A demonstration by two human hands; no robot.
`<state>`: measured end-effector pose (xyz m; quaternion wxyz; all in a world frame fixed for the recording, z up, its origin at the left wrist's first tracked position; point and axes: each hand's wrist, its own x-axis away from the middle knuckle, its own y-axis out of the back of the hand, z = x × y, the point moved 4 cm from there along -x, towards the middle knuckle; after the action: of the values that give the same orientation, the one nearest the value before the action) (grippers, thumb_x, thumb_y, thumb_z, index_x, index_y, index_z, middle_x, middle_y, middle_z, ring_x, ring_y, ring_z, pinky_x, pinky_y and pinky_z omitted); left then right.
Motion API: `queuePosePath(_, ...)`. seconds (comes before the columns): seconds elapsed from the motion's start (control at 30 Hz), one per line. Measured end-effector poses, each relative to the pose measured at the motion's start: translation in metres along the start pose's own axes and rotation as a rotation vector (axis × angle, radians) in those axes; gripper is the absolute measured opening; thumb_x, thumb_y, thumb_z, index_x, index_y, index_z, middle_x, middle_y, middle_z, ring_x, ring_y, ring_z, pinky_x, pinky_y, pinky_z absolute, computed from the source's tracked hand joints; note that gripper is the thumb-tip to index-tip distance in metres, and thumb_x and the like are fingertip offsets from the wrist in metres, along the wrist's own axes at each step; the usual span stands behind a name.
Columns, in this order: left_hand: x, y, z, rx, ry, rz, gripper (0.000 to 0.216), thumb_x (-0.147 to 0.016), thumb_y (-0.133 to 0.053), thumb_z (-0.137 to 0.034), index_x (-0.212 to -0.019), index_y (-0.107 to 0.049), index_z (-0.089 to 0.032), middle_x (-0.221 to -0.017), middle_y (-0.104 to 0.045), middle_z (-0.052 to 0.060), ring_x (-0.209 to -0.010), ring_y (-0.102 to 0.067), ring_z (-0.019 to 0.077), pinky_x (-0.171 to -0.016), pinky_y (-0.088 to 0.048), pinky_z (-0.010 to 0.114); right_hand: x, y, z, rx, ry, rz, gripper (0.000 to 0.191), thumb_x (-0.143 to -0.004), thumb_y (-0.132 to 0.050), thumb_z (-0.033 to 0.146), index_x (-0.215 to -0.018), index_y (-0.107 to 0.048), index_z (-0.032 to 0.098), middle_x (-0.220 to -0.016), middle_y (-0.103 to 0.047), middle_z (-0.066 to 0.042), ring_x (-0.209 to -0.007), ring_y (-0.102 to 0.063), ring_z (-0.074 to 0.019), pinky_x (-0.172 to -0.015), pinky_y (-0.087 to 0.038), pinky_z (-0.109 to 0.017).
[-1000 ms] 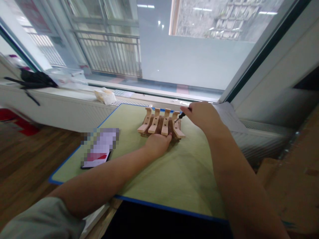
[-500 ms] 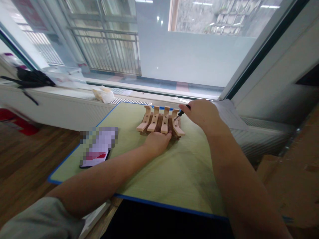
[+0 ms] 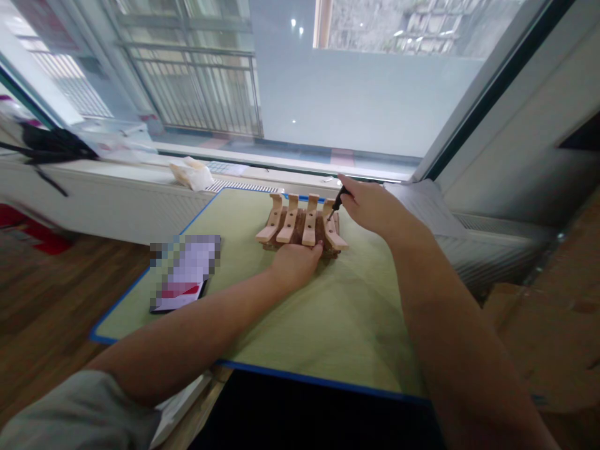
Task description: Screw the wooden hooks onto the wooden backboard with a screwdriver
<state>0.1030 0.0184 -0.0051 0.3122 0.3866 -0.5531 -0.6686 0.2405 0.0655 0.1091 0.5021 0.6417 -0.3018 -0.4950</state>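
Observation:
A brown wooden board lies on the green table mat, carrying several pale wooden hooks in a row, each with dark holes along it. My left hand grips the board's near edge, its thumb showing beside the hooks and the other fingers hidden underneath. Above the rightmost hook, my right hand is closed round the black handle of a screwdriver. The screwdriver leans, and its tip meets the upper hole of that hook. Whether a screw sits there is too small to tell.
A phone with a blurred-out screen lies left on the blue-edged green mat. Behind stand a window sill with a crumpled paper packet, papers and a radiator. A cardboard box is at right, a red fire extinguisher at far left.
The screwdriver stands more upright, and my right hand has shifted its hold, with the index finger now raised toward the handle's end. My left hand stays on the board. The view has tilted slightly.

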Motion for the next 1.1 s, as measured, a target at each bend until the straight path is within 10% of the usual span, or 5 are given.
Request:
queuePosePath(0.17,0.0,0.001,-0.001,0.023,0.001,-0.012,0.04,-0.095,-0.036,-0.029,-0.127,-0.057,-0.018,-0.091,-0.072,0.015,-0.072,-0.07,0.0261,-0.061,-0.053,0.034,-0.001,-0.002,-0.004,0.105,-0.162,-0.053,0.053,-0.088,-0.039,0.056,-0.085,-0.073,0.016,-0.08,-0.071,-0.015,-0.078,-0.064,-0.0263,-0.068,-0.044,-0.036)
queuePosePath(0.6,0.001,-0.001,0.0,0.039,0.032,0.039,0.042,-0.096,-0.034,-0.032,-0.131,-0.053,-0.016,-0.092,-0.071,0.017,-0.073,-0.07,0.0257,-0.064,-0.052,0.035,-0.004,-0.008,-0.003,-0.166,0.048,-0.071,0.041,-0.09,-0.043,0.035,-0.124,-0.061,0.021,-0.098,-0.073,-0.008,-0.084,-0.064,-0.0191,-0.074,-0.044,-0.03)
queuePosePath(0.87,0.0,-0.002,-0.001,-0.001,0.03,0.007,0.042,-0.096,-0.033,-0.031,-0.13,-0.054,-0.018,-0.094,-0.071,0.018,-0.07,-0.07,0.0262,-0.061,-0.053,0.035,-0.002,-0.003,-0.008,0.071,-0.193,-0.102,0.053,-0.088,-0.04,0.057,-0.083,-0.072,0.015,-0.078,-0.069,-0.015,-0.078,-0.064,-0.027,-0.07,-0.043,-0.037)
queuePosePath(1.1,0.002,0.001,-0.001,0.036,-0.016,0.013,0.043,-0.095,-0.037,-0.026,-0.133,-0.051,-0.015,-0.089,-0.071,0.018,-0.075,-0.071,0.0251,-0.069,-0.055,0.036,0.005,0.013,-0.025,-0.453,-0.327,-0.348,0.037,-0.088,-0.038,0.043,-0.075,-0.061,0.017,-0.068,-0.065,-0.009,-0.072,-0.064,-0.021,-0.065,-0.045,-0.032)
